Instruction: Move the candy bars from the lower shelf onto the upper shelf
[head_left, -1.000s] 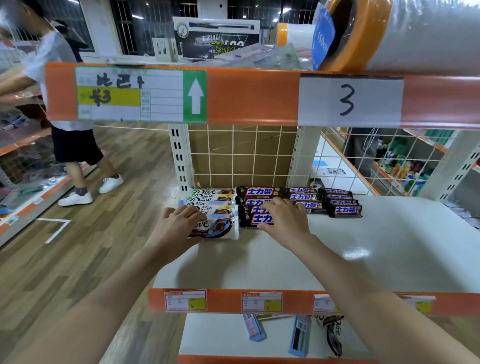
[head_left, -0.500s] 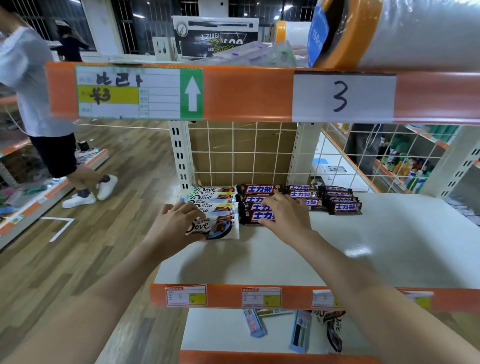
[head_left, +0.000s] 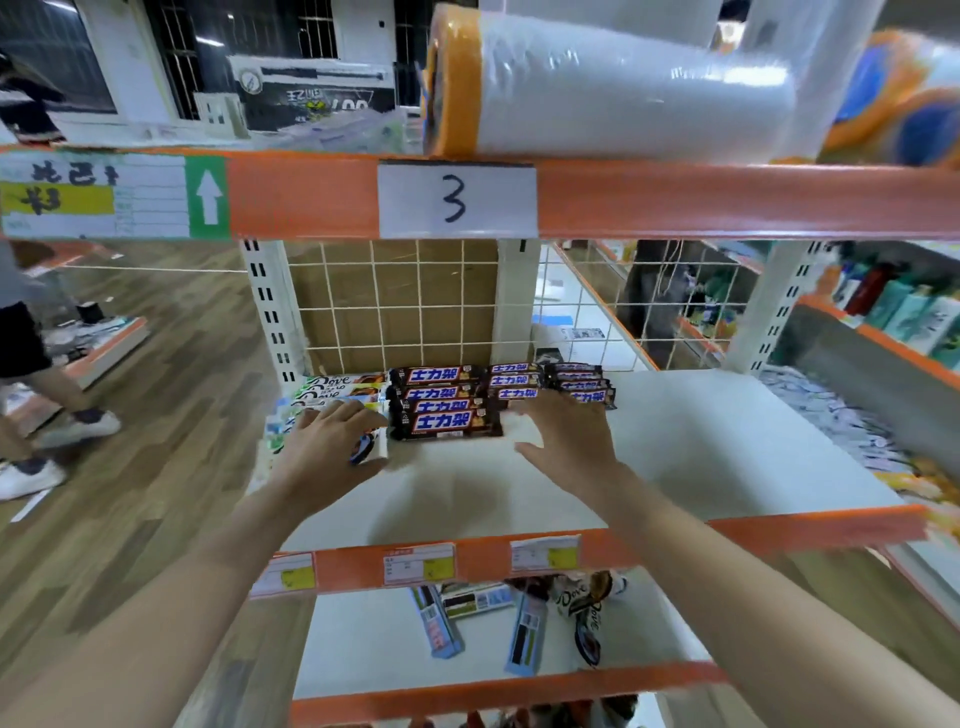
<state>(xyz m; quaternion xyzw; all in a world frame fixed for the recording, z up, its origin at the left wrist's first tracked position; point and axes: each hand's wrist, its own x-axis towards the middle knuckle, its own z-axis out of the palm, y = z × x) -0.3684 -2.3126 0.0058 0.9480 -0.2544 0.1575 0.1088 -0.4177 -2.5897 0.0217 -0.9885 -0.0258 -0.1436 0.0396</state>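
Since a moment ago, our right hand has lifted off the dark brown candy bars with blue and white labels and now hangs just beside them with its fingers spread wide, holding nothing. Our left hand has stayed on the white candy bars with curly brown writing, fingers lying flat on top of the front one, pressing and not pinching. We have also tipped our head a bit, so the shelves look slanted.

Both rows of bars sit at the back left corner of the white upper shelf with the orange front edge, close to the white wire grid. The white bars are nearest the left edge, and the dark bars touch them on the right in three short rows.

On the white lower shelf a few candy bars still lie loose near its front edge: two long light blue ones, a flat white one and two dark and white ones.

Big clear plastic rolls with orange ends lie on the shelf above.
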